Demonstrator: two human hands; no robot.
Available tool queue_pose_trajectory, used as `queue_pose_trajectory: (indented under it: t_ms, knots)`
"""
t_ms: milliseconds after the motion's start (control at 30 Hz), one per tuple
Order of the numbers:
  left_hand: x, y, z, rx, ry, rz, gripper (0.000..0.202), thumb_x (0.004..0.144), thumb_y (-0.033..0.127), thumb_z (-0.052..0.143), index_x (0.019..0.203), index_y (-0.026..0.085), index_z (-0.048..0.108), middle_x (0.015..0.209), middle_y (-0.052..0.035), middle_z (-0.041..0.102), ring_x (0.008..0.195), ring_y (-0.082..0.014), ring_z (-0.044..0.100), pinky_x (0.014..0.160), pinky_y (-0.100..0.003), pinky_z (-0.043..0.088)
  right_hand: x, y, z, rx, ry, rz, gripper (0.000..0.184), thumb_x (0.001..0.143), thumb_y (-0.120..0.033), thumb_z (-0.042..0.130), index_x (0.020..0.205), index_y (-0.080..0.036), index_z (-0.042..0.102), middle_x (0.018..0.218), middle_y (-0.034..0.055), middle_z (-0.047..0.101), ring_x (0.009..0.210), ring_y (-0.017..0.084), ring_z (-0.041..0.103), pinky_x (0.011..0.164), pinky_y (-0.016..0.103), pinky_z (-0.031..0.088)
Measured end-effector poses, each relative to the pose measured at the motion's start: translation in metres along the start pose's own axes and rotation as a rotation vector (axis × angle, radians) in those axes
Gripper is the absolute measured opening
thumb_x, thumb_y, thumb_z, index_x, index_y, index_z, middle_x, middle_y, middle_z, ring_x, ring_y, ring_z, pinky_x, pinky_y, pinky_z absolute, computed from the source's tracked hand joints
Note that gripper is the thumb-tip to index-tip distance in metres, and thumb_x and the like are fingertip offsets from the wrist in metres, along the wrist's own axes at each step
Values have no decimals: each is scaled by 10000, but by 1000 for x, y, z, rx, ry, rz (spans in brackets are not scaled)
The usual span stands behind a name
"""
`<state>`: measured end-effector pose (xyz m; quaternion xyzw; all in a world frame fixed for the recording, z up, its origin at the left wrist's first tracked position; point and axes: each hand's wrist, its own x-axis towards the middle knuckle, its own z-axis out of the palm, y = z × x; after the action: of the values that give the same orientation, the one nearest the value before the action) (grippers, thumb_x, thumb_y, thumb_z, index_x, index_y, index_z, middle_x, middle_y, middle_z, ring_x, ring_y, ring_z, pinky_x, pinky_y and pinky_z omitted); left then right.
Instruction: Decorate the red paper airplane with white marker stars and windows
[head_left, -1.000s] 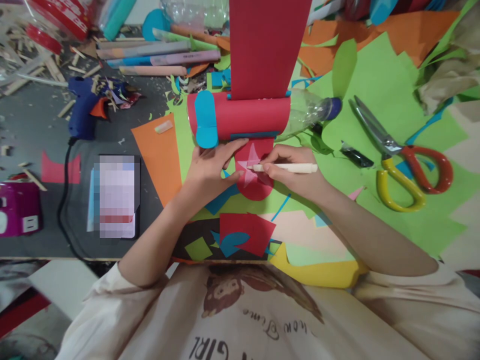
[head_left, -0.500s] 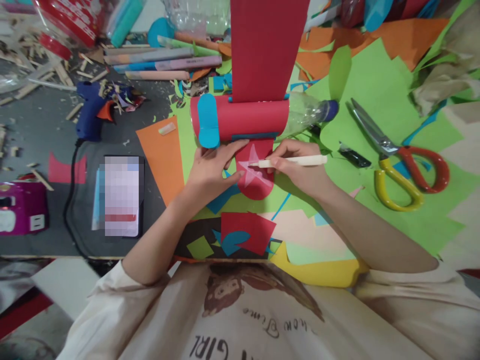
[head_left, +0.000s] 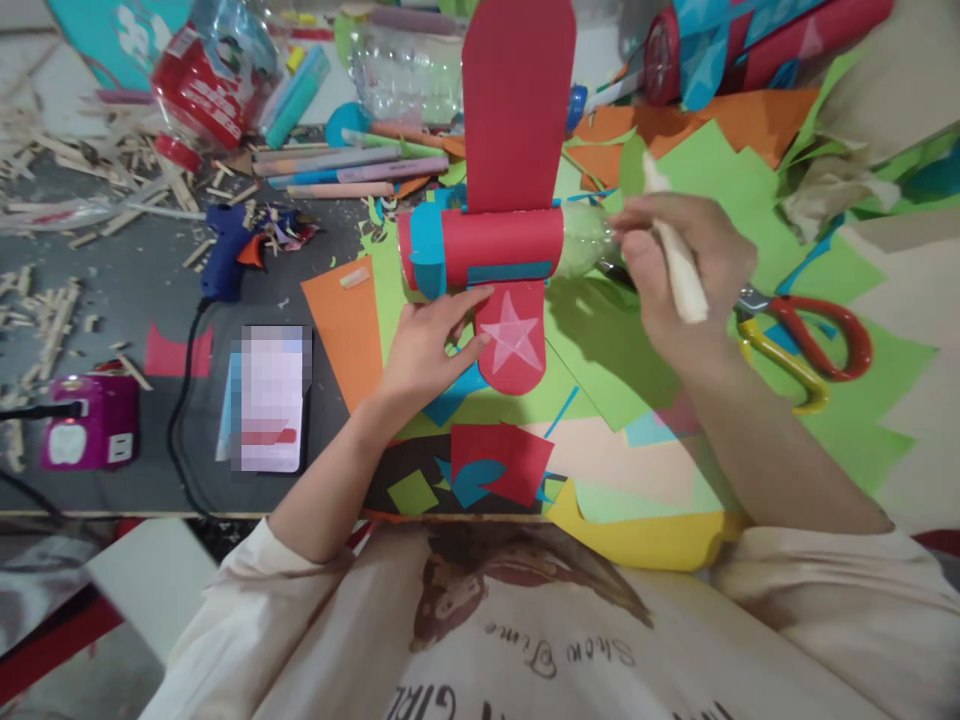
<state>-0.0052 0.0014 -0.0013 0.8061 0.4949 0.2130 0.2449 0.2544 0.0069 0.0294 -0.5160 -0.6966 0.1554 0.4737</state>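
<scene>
A model plane lies across the coloured paper, its body a plastic bottle wrapped in red paper (head_left: 499,240) with a blue band (head_left: 427,250) at the left end. One long red wing (head_left: 517,110) points away; the near red wing (head_left: 516,365) has a pale, filled-in star (head_left: 512,332). My left hand (head_left: 420,350) is open, with its thumb and index fingertips touching the near wing's left edge. Raised over the bottle's clear neck end (head_left: 589,238), my right hand (head_left: 701,260) grips a white marker (head_left: 684,275), its tip pointing up and away from the wing.
Red-and-yellow scissors (head_left: 832,340) lie partly behind my right arm. To the left are a blue glue gun (head_left: 229,250) with a cord, a phone (head_left: 274,400) and a purple box (head_left: 90,425). Several markers (head_left: 352,170) and wood scraps lie farther back.
My right hand has lifted the marker off the star and moved up and right, turning it upward. My left hand keeps its place on the wing. The view has shifted slightly.
</scene>
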Motion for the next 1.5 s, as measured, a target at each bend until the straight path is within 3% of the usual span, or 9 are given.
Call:
queue_pose_trajectory:
  t_ms: [100,200,467,567,667,833,1133,1367,1500]
  knots:
    - [0,-2,-4,-45,131,55,348,968,387,521,1242,237,675,811,-19,650,745,-181,590,749,-322,462,17,14,-3,-238,-232,-125,406,848,-253,709,1234,-252,584,1263,128,692,1143,309,656,1011,484,504]
    - [0,-2,-7,-117,259,56,310,1004,390,481,1196,252,682,907,-41,693,800,-180,614,773,-322,506,28,29,2,-358,-383,-184,624,709,-252,850,1259,-208,559,1229,151,691,1152,354,630,1041,512,468]
    - [1,-8,-4,-353,557,-32,198,993,366,523,1083,252,657,954,-32,675,882,-157,658,821,-297,551,36,30,6,-387,-378,-128,545,773,-238,799,1245,-267,529,1215,117,667,1129,338,649,963,479,530]
    - [2,-9,1,-408,497,-40,207,980,445,537,991,249,602,920,-24,667,843,-148,660,798,-292,565,27,10,3,-348,-286,-47,540,773,-247,801,1216,-266,492,1244,126,654,1121,338,666,938,478,549]
    - [0,-6,10,-504,283,-37,309,964,550,529,1004,245,552,948,-31,665,842,-146,678,808,-301,585,10,-12,5,-346,-164,77,543,791,-302,787,1221,-245,459,1227,158,642,1055,361,687,870,514,569]
    - [-5,0,20,-722,115,-70,652,889,708,559,1402,349,375,1537,-108,436,1193,-238,659,861,-326,622,-24,-42,22,-229,-376,53,544,914,-463,636,1360,-242,414,1333,171,591,1032,357,708,799,494,592]
    - [0,-10,10,-547,266,-136,617,857,605,683,1337,288,460,1460,-117,499,1297,-270,599,939,-328,585,-47,-53,42,63,-532,-127,368,1002,-377,495,1348,-259,451,1430,155,607,1163,288,699,847,409,609]
    - [2,-21,4,-626,342,-277,467,910,552,646,1266,302,475,1354,-91,604,1290,-252,617,907,-351,609,-65,-17,12,-143,-467,-147,295,970,-285,493,1251,-271,584,1264,107,731,906,229,763,621,316,590]
    - [2,-27,1,-663,347,-261,466,921,634,592,1238,302,514,1281,-80,660,1205,-245,671,836,-334,627,-63,7,-7,-249,-447,-351,217,968,-265,517,1128,-255,662,967,89,778,714,209,710,576,318,530]
